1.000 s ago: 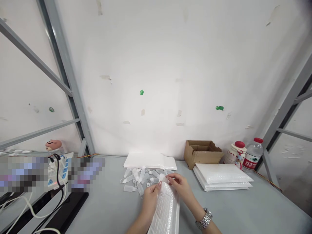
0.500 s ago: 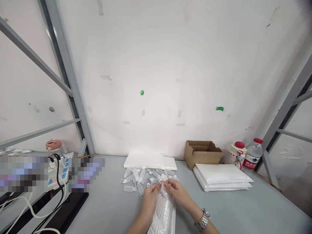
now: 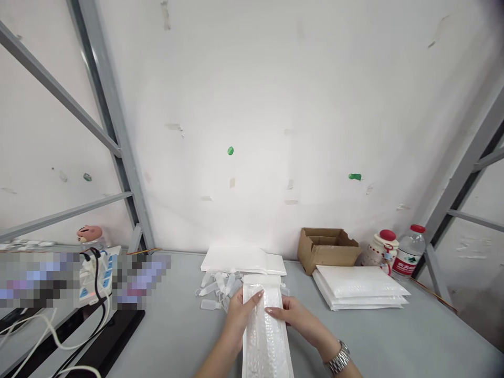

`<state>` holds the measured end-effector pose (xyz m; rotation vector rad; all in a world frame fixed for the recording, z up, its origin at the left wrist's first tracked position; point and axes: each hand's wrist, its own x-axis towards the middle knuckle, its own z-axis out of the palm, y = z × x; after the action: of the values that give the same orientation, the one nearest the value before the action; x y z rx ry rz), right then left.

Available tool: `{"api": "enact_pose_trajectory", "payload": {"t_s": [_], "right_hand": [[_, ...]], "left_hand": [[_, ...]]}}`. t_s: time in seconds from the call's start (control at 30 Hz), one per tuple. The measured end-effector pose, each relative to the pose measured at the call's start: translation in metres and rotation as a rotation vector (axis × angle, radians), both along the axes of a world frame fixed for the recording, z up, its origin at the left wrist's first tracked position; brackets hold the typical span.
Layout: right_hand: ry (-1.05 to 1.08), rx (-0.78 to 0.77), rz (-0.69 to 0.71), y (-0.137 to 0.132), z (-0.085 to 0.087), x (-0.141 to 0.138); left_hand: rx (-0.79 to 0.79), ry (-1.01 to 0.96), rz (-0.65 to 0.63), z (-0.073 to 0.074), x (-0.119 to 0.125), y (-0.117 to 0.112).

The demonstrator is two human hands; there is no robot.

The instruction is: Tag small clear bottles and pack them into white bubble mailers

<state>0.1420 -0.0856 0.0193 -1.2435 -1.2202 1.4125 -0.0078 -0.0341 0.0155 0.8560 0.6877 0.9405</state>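
A white bubble mailer (image 3: 264,331) lies lengthwise on the grey table in front of me, its flap end pointing away. My left hand (image 3: 239,314) grips its left edge, fingers laid over the top. My right hand (image 3: 292,315), with a metal watch on the wrist, holds the right edge with fingers pressed on the mailer. Just beyond the mailer lies a heap of several small clear plastic bottles (image 3: 220,289).
A stack of white mailers (image 3: 244,259) sits by the wall, another stack of mailers (image 3: 360,286) to the right. A cardboard box (image 3: 326,245), a red-capped jar (image 3: 381,248) and a water bottle (image 3: 409,251) stand at back right. Power strip and cables (image 3: 92,278) lie left.
The mailer was held up at its mouth by both hands; now it lies flat and extended toward the wall, and both hands have slid down to its sides.
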Motion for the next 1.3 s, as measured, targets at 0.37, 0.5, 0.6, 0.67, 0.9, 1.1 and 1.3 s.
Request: {"api": "enact_pose_trajectory", "payload": {"t_s": [0.37,0.5,0.6,0.67,0.9,1.1,1.3], "right_hand": [[0.138,0.086,-0.196,0.003,-0.001,0.005],[0.156,0.086,-0.220,0.002,0.001,0.009],[0.068,0.100,-0.197,-0.001,0.003,0.012],[-0.004,0.096,-0.118,-0.004,0.006,0.013],[-0.056,0.040,-0.108,-0.004,0.010,0.003],[-0.009,-0.111,-0.396,-0.020,0.002,-0.001],[-0.089,0.242,-0.863,-0.083,0.060,0.046]], "left_hand": [[-0.022,-0.019,-0.163,0.000,0.002,-0.004],[-0.056,0.021,-0.205,-0.002,0.002,-0.002],[-0.080,0.077,-0.217,0.000,0.001,-0.002],[-0.094,0.112,-0.212,0.001,-0.001,-0.001],[-0.032,0.212,-0.062,-0.009,0.001,0.005],[0.115,0.344,-0.006,-0.007,0.005,0.002],[-0.018,0.192,0.025,0.000,0.001,0.001]]}}
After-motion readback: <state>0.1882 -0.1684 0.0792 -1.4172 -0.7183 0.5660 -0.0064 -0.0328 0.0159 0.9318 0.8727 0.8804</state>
